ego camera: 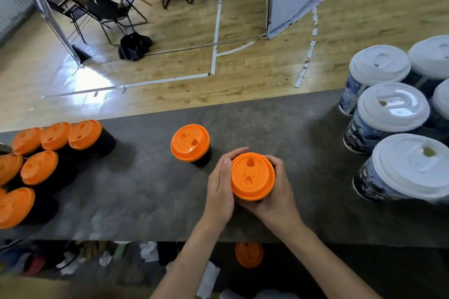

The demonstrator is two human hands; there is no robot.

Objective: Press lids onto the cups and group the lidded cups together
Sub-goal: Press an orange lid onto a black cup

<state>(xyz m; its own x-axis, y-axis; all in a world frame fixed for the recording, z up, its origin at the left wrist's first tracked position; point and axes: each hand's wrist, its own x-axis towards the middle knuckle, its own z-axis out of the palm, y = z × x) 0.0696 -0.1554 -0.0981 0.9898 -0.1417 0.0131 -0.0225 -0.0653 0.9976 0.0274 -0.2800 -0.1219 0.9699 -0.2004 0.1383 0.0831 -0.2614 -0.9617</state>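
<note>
I note left hand (220,183) and right hand (279,193), fingers close together, curled round orange-lidded cup (252,177), lid round, smooth plastic, on mottled grey tabletop (145,189).

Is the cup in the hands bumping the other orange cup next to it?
Apart. The head view shows bare table between the held cup and the lone cup; the left hand grips the held cup.
</note>
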